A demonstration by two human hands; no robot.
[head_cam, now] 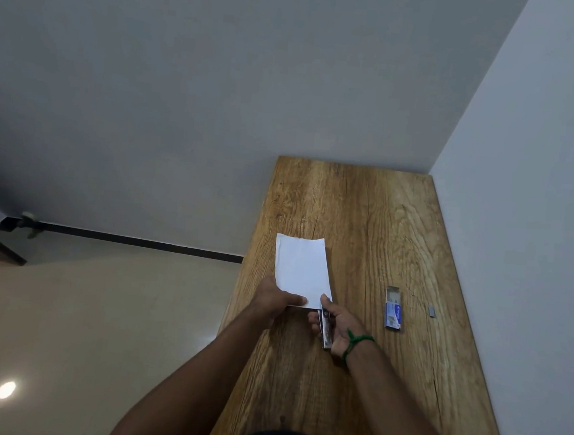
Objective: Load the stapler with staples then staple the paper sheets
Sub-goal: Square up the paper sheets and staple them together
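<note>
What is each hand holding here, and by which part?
The left hand holds the paper sheets at their near left corner, thumb on top. The right hand grips the stapler around its body, its nose at the sheets' near right corner.

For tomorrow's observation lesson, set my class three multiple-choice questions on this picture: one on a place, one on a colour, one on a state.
1. Where does the staple box lie?
A. to the right of the paper sheets
B. on top of them
C. on the floor

2. What colour is the band on the right wrist?
A. red
B. green
C. yellow

3. What is the right hand doing?
A. lying flat on the table
B. gripping the stapler
C. lifting the staple box

Answers:
1 A: the box sits on bare wood, apart from the sheets.
2 B: the thread is plainly green.
3 B: its fingers curl round the stapler at the sheets' near corner.
</note>
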